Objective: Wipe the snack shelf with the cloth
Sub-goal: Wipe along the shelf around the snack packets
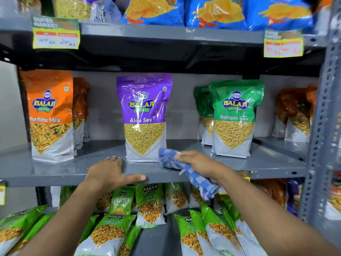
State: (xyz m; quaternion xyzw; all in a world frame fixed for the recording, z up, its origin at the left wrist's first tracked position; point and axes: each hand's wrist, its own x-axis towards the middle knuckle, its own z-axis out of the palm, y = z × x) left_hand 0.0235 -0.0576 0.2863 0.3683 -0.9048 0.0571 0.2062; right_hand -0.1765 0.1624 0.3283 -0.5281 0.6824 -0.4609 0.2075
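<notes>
— Head view, looking at a gray snack shelf [55, 169]. Right hand [201, 163]?
— Curled round a blue checked cloth [184, 169], gripping it. Cloth bunched under the fingers, pressed on the shelf top near the front edge, one end hanging down past the edge below the wrist.
— And just past the fingertips?
— Purple Aloo Sev bag [144, 117], standing up straight. Cloth touching or almost touching its bottom corner; hard to say which.
— Left hand [108, 172]?
— Flat and open on the shelf, fingers straight on top, thumb stretched along the front lip. Holding nothing. Sits just beside the purple bag, on the other side from the cloth.
— Farther out from the left hand?
— Orange Mix bag [49, 115], standing.
— Out past the right hand?
— Green Ratlami Sev bag [234, 117], standing too, apart from the cloth.
— Under both arms?
— Lots of green Chana Jor Garam packs [149, 202] on the lower shelf, some leaning, some lying.
— Above?
— Blue chip bags [212, 12] and yellow price tags [56, 34], a bit blurry.
</notes>
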